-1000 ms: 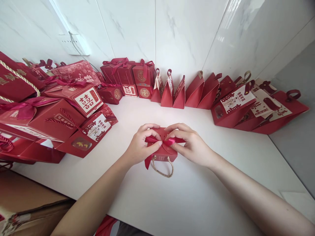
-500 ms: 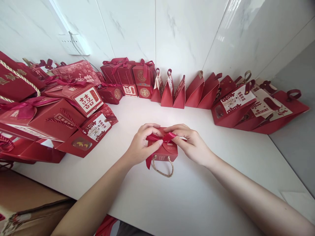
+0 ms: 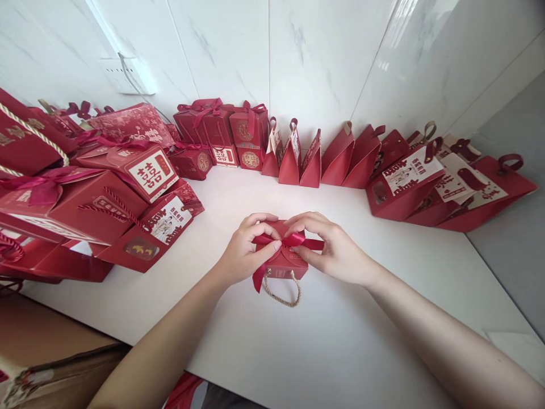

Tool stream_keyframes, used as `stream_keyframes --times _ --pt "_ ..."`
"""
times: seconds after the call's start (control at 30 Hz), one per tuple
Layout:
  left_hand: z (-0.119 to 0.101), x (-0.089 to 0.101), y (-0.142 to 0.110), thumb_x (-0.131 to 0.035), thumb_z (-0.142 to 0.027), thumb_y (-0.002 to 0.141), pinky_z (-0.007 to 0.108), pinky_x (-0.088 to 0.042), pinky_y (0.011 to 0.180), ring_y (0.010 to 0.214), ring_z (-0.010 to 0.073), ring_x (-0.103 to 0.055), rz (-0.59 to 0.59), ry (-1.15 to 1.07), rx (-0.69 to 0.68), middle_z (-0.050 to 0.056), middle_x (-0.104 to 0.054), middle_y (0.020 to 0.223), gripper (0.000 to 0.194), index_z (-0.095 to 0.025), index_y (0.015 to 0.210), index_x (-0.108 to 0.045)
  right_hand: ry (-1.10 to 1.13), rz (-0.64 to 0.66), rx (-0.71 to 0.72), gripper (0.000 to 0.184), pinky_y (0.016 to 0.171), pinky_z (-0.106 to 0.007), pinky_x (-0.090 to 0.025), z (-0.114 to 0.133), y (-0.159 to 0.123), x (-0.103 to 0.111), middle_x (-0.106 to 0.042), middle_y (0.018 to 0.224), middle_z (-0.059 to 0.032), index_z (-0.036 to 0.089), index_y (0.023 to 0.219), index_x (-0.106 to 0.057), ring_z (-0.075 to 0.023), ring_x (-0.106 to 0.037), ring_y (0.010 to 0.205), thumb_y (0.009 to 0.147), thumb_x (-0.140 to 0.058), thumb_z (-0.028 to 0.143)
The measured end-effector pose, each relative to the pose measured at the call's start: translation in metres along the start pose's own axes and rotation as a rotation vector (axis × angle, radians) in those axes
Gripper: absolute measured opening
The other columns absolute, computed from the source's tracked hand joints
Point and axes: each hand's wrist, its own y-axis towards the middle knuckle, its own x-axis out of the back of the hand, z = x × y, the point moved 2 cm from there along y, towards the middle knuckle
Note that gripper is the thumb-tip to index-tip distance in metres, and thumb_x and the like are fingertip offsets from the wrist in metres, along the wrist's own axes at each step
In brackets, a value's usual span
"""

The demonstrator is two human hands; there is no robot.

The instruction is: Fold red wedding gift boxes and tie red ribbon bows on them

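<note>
In front of me on the white table lies a small red gift box [image 3: 289, 262] with a twisted gold rope handle [image 3: 284, 301] hanging toward me. A shiny red ribbon [image 3: 293, 240] forms a bow on its top. My left hand [image 3: 251, 247] pinches the ribbon near the knot between thumb and forefinger, its other fingers behind the box. On the other side, my right hand [image 3: 332, 247] holds thumb and fingertips around the bow's right loop, close to the knot. One ribbon tail hangs at the box's left front, and another end sticks out under my right hand.
Stacked red gift boxes [image 3: 76, 199] crowd the left side. Along the wall stand more ribboned boxes [image 3: 204, 128] and pointed red boxes [image 3: 290, 159]. Handled red boxes [image 3: 404, 184] lean together at the right. A cardboard box [image 3: 46, 335] sits below the table's left edge.
My right hand has shifted from the ribbon's outer right part to the loop near the knot. A ribbon end now shows to the right. My left hand and the box stay almost still.
</note>
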Motion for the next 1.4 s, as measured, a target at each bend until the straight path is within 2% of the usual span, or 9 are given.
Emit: stream_keyframes --times 0.2,0.5,0.67,0.87,0.97,1.07,1.23,1.33,1.4 --pt "0.0 0.0 0.0 -0.063 -0.025 0.087 0.03 -0.055 0.093 0.122 0.02 -0.054 0.01 -0.004 0.003 0.004 -0.052 0.129 0.006 -0.022 0.087 -0.068 0.058 0.011 0.053 0.027 0.087 -0.033 -0.05 -0.002 0.001 0.0 -0.06 0.115 -0.0031 0.022 0.101 -0.065 -0.0187 -0.058 0.102 0.086 -0.056 0.001" --pt "-0.001 0.0 0.0 -0.063 -0.026 0.086 0.029 -0.056 0.089 0.121 0.0216 -0.055 0.014 -0.018 0.006 0.005 -0.052 0.127 0.006 -0.021 0.085 -0.067 -0.095 -0.113 0.031 0.02 0.084 -0.036 -0.044 -0.008 -0.002 -0.007 -0.065 0.098 -0.0012 0.021 0.089 -0.063 -0.0204 -0.058 0.092 0.085 -0.058 0.002" --pt "-0.003 0.0 0.0 -0.063 -0.024 0.084 0.033 -0.055 0.091 0.123 0.0237 -0.054 0.013 -0.004 0.003 0.007 -0.052 0.128 0.006 -0.02 0.084 -0.067 -0.13 -0.144 0.019 0.016 0.087 -0.038 -0.043 -0.006 -0.003 -0.011 -0.065 0.096 -0.0018 0.021 0.09 -0.06 -0.021 -0.058 0.089 0.085 -0.057 0.006" --pt "-0.004 -0.002 0.002 -0.062 -0.022 0.083 0.036 -0.05 0.099 0.125 0.0236 -0.052 0.021 0.037 -0.019 0.008 -0.052 0.129 0.004 -0.02 0.082 -0.065 -0.15 -0.218 -0.021 0.008 0.101 -0.044 -0.037 -0.008 -0.005 -0.02 -0.065 0.094 -0.0027 0.022 0.089 -0.058 -0.0227 -0.059 0.091 0.088 -0.056 0.014" --pt "-0.006 -0.002 0.003 -0.062 -0.02 0.082 0.037 -0.047 0.104 0.125 0.023 -0.051 0.026 0.067 -0.026 0.007 -0.053 0.129 0.003 -0.02 0.08 -0.065 -0.081 -0.291 -0.048 0.006 0.094 -0.041 -0.042 -0.01 -0.006 -0.025 -0.065 0.095 -0.0037 0.022 0.086 -0.058 -0.0234 -0.058 0.094 0.09 -0.056 0.017" --pt "-0.007 0.0 0.002 -0.062 -0.022 0.083 0.037 -0.048 0.102 0.125 0.0233 -0.051 0.039 0.066 -0.016 0.006 -0.052 0.131 0.004 -0.02 0.081 -0.065 -0.018 -0.298 -0.097 0.008 0.083 -0.036 -0.045 -0.009 -0.007 -0.025 -0.064 0.093 -0.0035 0.022 0.084 -0.058 -0.0227 -0.057 0.094 0.091 -0.057 0.018" --pt "-0.006 0.007 0.002 -0.061 -0.029 0.087 0.039 -0.043 0.106 0.125 0.023 -0.051 0.079 0.08 -0.014 0.006 -0.052 0.134 0.009 -0.022 0.086 -0.067 -0.195 -0.273 -0.074 0.023 0.08 -0.035 -0.039 0.001 -0.007 -0.014 -0.061 0.076 -0.0005 0.02 0.072 -0.053 -0.0187 -0.056 0.076 0.095 -0.052 0.02" --pt "-0.002 0.011 0.004 -0.063 -0.03 0.085 0.041 -0.037 0.111 0.126 0.0219 -0.051 0.015 0.073 -0.045 0.006 -0.054 0.132 0.018 -0.023 0.102 -0.062 -0.305 -0.261 -0.074 0.023 0.078 -0.035 -0.036 0.005 -0.008 -0.011 -0.058 0.071 0.0014 0.019 0.075 -0.054 -0.0153 -0.052 0.065 0.097 -0.049 0.021" --pt "0.001 0.017 0.005 -0.065 -0.034 0.084 0.039 -0.041 0.106 0.122 0.0212 -0.053 -0.088 0.058 -0.035 0.007 -0.057 0.126 0.029 -0.022 0.109 -0.056 -0.348 -0.253 -0.103 0.018 0.077 -0.034 -0.036 0.003 -0.008 -0.011 -0.059 0.075 0.0015 0.019 0.08 -0.054 -0.0146 -0.051 0.064 0.096 -0.048 0.02"
